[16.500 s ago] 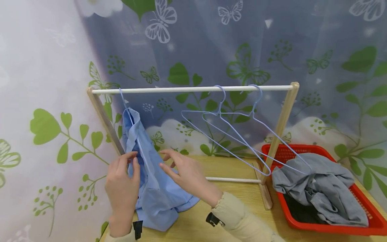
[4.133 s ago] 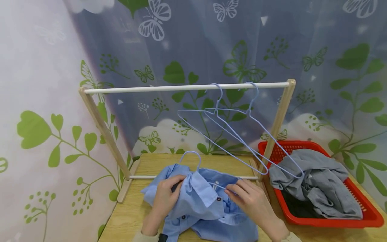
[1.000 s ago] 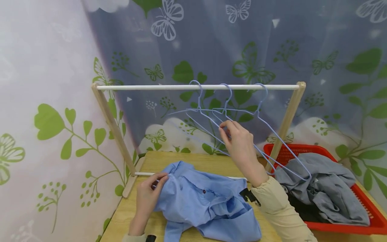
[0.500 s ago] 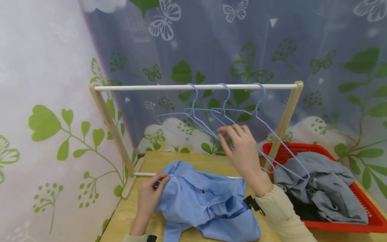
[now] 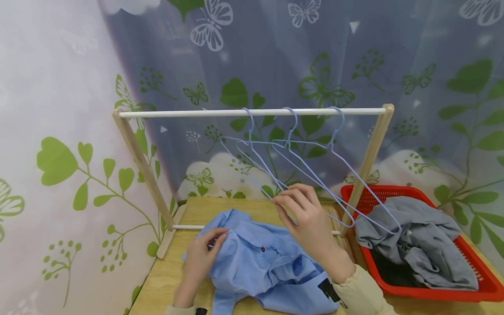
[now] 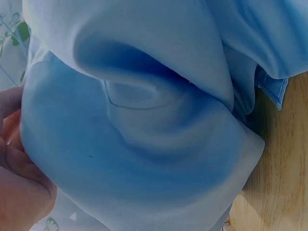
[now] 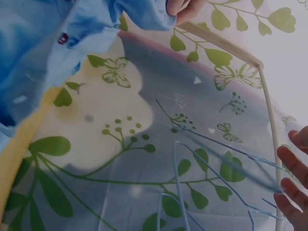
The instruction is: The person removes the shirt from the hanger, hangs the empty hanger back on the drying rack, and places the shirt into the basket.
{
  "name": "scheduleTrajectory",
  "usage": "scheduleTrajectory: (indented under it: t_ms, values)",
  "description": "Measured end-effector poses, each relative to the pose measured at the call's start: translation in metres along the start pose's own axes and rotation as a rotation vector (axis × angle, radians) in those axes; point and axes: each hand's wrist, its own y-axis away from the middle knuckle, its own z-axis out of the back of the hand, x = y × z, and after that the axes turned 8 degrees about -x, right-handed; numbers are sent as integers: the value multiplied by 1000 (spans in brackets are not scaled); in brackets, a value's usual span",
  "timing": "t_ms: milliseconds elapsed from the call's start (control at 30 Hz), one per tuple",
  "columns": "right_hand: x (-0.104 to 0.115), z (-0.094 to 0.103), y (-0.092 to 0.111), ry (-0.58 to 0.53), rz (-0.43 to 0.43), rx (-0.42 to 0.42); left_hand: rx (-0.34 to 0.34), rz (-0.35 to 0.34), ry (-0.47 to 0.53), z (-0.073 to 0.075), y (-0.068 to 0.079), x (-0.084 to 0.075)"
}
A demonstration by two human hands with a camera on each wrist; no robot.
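A light blue button shirt (image 5: 252, 262) lies crumpled on the wooden table. At its left shoulder my left hand (image 5: 198, 258) pinches the cloth between thumb and fingers; in the left wrist view the shirt (image 6: 144, 163) fills most of the picture beside that hand. My right hand (image 5: 305, 218) is raised above the shirt, by the lower wire of the leftmost blue wire hanger (image 5: 252, 124), which hangs bare from the rail. In the right wrist view the right fingers (image 7: 288, 192) are spread and loosely bent, gripping nothing. One hanger wire there is blurred.
A rack with a white rail (image 5: 189, 113) and wooden posts stands across the table (image 5: 151, 284). Two more bare hangers (image 5: 337, 124) hang at its right. A red basket (image 5: 393, 288) with grey clothing (image 5: 425, 245) stands at the right. A patterned curtain closes the back.
Earlier the shirt hung on a hanger at the rail's left, then lay on the table with the hanger inside. That hanger now hangs bare; my right hand has lowered from it, and it swings.
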Motion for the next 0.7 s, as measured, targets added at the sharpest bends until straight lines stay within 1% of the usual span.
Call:
scheduleTrajectory:
  t_ms: [133, 233, 333, 367, 500, 567, 700]
  values:
    - [4, -6, 14, -9, 32, 2, 103, -14, -13, -4, 3, 0]
    - [6, -9, 26, -13, 29, 22, 168, -12, -35, -7, 6, -1]
    - [8, -11, 38, -22, 4, 48, 220, 12, -52, -10, 9, 0]
    - [8, -12, 42, -24, -9, 62, 237, 31, -55, -10, 9, 0]
    - [7, -13, 59, -24, -51, 105, 284, 60, -95, -11, 11, 3]
    - [5, -13, 69, -17, -63, 135, 312, 57, -113, -11, 11, 6]
    - [-1, -13, 88, -10, -58, 196, 391, 4, -162, -10, 11, 14]
